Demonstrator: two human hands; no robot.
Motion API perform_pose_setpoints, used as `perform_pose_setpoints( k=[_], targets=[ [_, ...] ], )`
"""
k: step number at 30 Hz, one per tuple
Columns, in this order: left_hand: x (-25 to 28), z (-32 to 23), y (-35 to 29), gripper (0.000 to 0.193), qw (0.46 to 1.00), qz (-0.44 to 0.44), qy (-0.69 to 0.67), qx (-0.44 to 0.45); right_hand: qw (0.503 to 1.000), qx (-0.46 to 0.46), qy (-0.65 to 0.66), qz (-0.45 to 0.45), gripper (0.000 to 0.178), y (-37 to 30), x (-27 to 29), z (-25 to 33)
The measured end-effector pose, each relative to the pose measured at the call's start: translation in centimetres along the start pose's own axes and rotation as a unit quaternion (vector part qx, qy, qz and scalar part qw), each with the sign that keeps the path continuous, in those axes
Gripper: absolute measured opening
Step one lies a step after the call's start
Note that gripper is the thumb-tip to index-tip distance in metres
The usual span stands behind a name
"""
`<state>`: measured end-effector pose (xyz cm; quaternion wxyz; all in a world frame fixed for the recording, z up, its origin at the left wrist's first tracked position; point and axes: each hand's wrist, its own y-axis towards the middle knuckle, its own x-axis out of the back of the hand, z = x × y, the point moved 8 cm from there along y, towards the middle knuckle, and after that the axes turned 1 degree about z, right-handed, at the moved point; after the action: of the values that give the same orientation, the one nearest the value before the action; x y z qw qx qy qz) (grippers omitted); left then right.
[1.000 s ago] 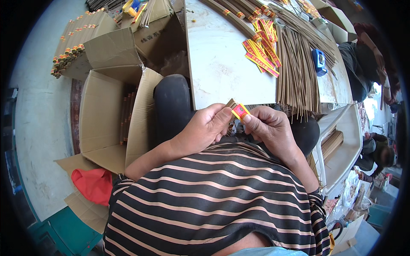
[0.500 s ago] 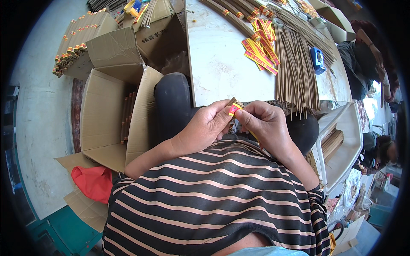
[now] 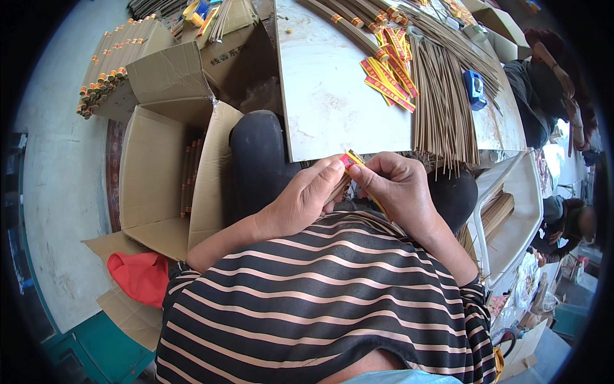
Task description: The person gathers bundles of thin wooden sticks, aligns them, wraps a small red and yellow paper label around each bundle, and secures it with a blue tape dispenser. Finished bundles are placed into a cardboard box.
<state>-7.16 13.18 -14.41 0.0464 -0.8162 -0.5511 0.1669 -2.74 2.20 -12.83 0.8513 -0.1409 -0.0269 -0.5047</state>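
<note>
Close to the table's front edge, over my lap, my left hand (image 3: 295,201) is closed around a bundle of thin brown incense sticks (image 3: 341,185). A red and yellow paper label (image 3: 348,160) lies across the bundle's end, with my left thumb beside it. My right hand (image 3: 401,187) pinches the label between thumb and fingers. Its yellow-edged tail runs down below the right palm. The fingers of both hands partly hide the sticks. Ahead on the white table (image 3: 339,83) lie more loose labels (image 3: 389,83) and a spread of loose incense sticks (image 3: 442,102).
Finished bundles (image 3: 364,38) and a blue tape dispenser (image 3: 474,89) lie on the table. At left stands an open cardboard box (image 3: 150,173) holding bundles, with stacked bundles (image 3: 115,61) behind. A white bin (image 3: 511,230) with sticks is at right. Other people sit farther right.
My left hand has turned slightly and its thumb has shifted beside the label. The bundle's end shows less. My right hand keeps its pinch in nearly the same spot.
</note>
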Motion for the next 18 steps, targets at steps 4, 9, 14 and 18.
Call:
perform_pose_setpoints(
  k=[4,9,14,18],
  targets=[
    [0.01,-0.03,0.15,0.048,1.0,0.007,0.027,0.003,0.999,-0.033,-0.003,0.029,0.022,-0.02,-0.07,0.02],
    [-0.03,0.28,0.5,0.045,1.0,-0.013,0.028,0.004,0.999,-0.019,0.027,0.033,0.022,-0.11,-0.1,0.39],
    [0.0,0.58,0.61,0.042,1.0,-0.011,-0.007,0.026,0.997,-0.039,0.05,0.045,0.021,-0.18,0.01,0.27],
    [-0.09,0.6,0.71,0.04,0.999,0.001,-0.019,0.029,0.995,-0.066,0.047,0.059,0.025,-0.39,0.13,0.53]
  ],
)
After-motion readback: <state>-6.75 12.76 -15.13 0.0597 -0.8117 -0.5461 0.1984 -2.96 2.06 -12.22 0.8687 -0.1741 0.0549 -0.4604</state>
